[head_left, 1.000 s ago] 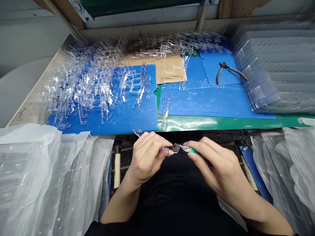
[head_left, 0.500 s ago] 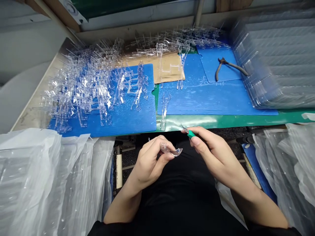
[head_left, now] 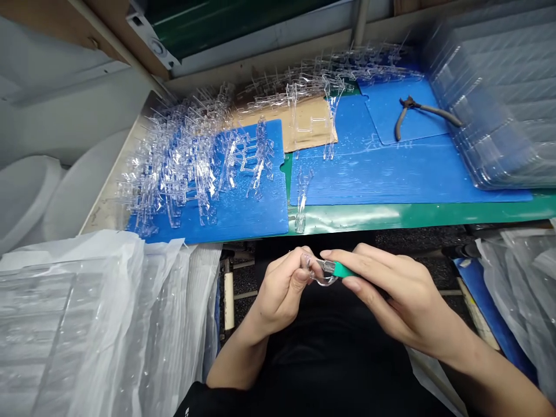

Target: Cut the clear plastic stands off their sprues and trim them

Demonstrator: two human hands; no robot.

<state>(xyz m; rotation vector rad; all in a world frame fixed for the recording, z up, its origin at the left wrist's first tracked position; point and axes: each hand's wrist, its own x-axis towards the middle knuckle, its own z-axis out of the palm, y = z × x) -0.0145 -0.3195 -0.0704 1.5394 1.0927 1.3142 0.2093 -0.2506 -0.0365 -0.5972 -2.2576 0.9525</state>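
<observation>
Between the thumb and fingers of my left hand (head_left: 284, 289) is a clear curved plastic part (head_left: 326, 282). My right hand (head_left: 391, 289) grips a utility knife (head_left: 343, 270) by its green handle. The knife's metal end lies against or just over the clear part near my left fingertips; I cannot tell whether the blade touches it. Both hands are in front of the table edge, above my dark clothing. Nearest to them on the table lies a single clear plastic piece (head_left: 301, 202).
Clear plastic pieces (head_left: 186, 156) are heaped on the left blue sheet (head_left: 260, 214), with more along the back. Nippers (head_left: 410, 104) lie open on the right. Stacked clear trays (head_left: 490, 116) stand beyond them. Wrapped trays (head_left: 108, 324) hang low on the left.
My right hand has brought the knife left and down onto or over the clear part. My left hand still holds that part. The whole view has shifted slightly.
</observation>
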